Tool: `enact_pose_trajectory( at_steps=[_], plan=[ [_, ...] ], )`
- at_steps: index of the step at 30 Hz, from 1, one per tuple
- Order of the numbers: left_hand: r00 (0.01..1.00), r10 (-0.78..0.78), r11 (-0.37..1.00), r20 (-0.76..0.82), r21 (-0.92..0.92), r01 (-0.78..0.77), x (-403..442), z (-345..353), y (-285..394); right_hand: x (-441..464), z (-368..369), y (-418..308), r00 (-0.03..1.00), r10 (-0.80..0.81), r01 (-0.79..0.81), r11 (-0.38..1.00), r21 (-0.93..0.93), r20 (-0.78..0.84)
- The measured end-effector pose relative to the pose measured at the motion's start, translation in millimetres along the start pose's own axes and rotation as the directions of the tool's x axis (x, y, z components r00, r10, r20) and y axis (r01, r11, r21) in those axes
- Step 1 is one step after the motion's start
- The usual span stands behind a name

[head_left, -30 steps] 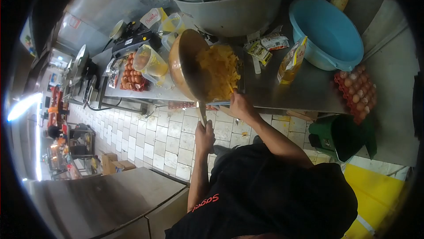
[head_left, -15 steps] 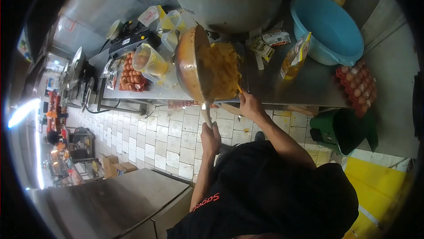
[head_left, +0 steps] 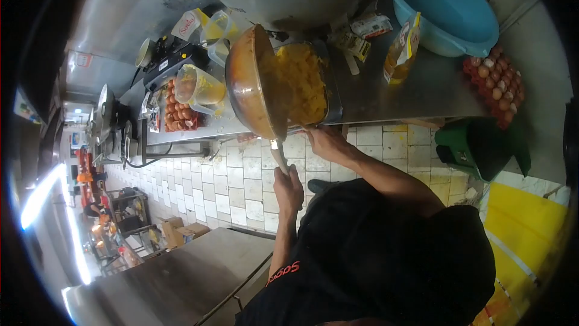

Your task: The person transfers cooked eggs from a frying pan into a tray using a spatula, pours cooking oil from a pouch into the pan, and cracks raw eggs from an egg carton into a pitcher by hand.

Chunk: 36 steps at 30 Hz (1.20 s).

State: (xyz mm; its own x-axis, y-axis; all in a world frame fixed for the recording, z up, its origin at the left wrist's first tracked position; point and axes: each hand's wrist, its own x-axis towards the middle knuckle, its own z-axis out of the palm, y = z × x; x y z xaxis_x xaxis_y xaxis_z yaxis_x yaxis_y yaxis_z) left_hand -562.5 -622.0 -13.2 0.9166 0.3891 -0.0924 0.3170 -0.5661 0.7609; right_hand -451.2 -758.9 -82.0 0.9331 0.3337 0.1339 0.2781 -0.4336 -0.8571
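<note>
The pan [head_left: 246, 85] is tipped steeply onto its side, with its open mouth turned toward the person's right, over the tray [head_left: 336, 106]. Its long axis runs from the handle [head_left: 278, 156], which is pointed back toward the person, to the far rim, directed away and slightly leftward. The handle is enclosed in the closed grip of the left hand [head_left: 289, 189], and the bowl lies beyond that hand, above the near part of the worktop [head_left: 371, 103]. The right hand [head_left: 329, 145] is placed to the right of the handle, near the tray's near edge; whether anything is held in its grip cannot be told, as the fingertips are partly hidden.

The pan's outside is coppery brown, darkened in patches and shiny where light is caught; its inside is shaded. Soft, lumpy yellow food [head_left: 303, 85] is seen in the tray beside the pan's mouth, its left part covered by the rim. To the left, a clear plastic jug [head_left: 208, 89] and a carton of brown eggs [head_left: 180, 112] are set; to the right, a yellow-and-white pouch [head_left: 402, 51] is stood near a blue basin [head_left: 443, 9].
</note>
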Motion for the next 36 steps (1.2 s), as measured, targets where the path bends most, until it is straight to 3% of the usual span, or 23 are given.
enact_pose_trajectory(
  at_steps=[5,8,11,13,14,17,20,24,26,27,28,29,31,36],
  plan=[
    [0.997,-0.064,0.994,0.036,0.090,0.060,-2,-4,4,11,13,13,0.984,0.175,-0.175,0.985,-0.001,0.011],
    [0.999,-0.046,0.992,0.001,0.114,0.046,-3,-3,5,9,17,9,0.975,0.203,-0.183,0.964,0.192,-0.089],
    [0.999,-0.050,0.983,-0.017,0.174,0.052,-7,-3,2,5,29,20,0.981,0.174,-0.158,0.973,0.168,-0.085],
    [0.999,0.032,0.981,-0.041,0.193,-0.024,-9,-2,-12,1,13,4,0.939,0.341,-0.336,0.895,0.294,0.037],
    [0.999,0.001,0.983,-0.037,0.184,0.006,-12,-3,-13,-2,6,-3,0.905,0.413,-0.423,0.838,0.345,0.107],
    [0.998,-0.061,0.985,-0.029,0.160,0.064,-15,-9,-4,-8,7,6,0.938,0.333,-0.345,0.857,0.383,0.099],
    [0.997,-0.065,0.985,-0.034,0.155,0.070,-18,-14,-2,-14,-10,2,0.895,0.381,-0.444,0.814,0.374,0.233],
    [0.998,-0.047,0.984,-0.051,0.167,0.055,-19,-16,-3,-23,-47,-17,0.860,0.450,-0.511,0.745,0.430,0.243],
    [0.997,-0.062,0.985,-0.041,0.156,0.068,-19,-19,-2,-22,-45,-10,0.988,0.130,-0.149,0.924,0.351,0.078],
    [0.996,-0.080,0.986,-0.026,0.142,0.083,-19,-22,-1,-20,-44,-7,0.999,-0.048,0.043,0.956,0.289,0.009],
    [0.995,-0.099,0.986,-0.010,0.131,0.100,-19,-24,-2,-12,-43,-11,0.977,0.013,-0.059,0.975,0.214,0.214],
    [0.993,-0.115,0.988,0.004,0.109,0.114,-20,-27,-6,-4,-26,-10,0.966,0.022,-0.060,0.988,0.144,0.256],
    [0.989,-0.144,0.988,0.029,0.065,0.142,-21,-33,-17,13,16,1,0.992,-0.040,0.033,0.997,0.065,0.116],
    [0.984,-0.179,0.984,0.005,0.019,0.178,-28,-41,-11,48,17,4,0.995,0.055,-0.059,0.997,-0.053,-0.078]
  ],
)
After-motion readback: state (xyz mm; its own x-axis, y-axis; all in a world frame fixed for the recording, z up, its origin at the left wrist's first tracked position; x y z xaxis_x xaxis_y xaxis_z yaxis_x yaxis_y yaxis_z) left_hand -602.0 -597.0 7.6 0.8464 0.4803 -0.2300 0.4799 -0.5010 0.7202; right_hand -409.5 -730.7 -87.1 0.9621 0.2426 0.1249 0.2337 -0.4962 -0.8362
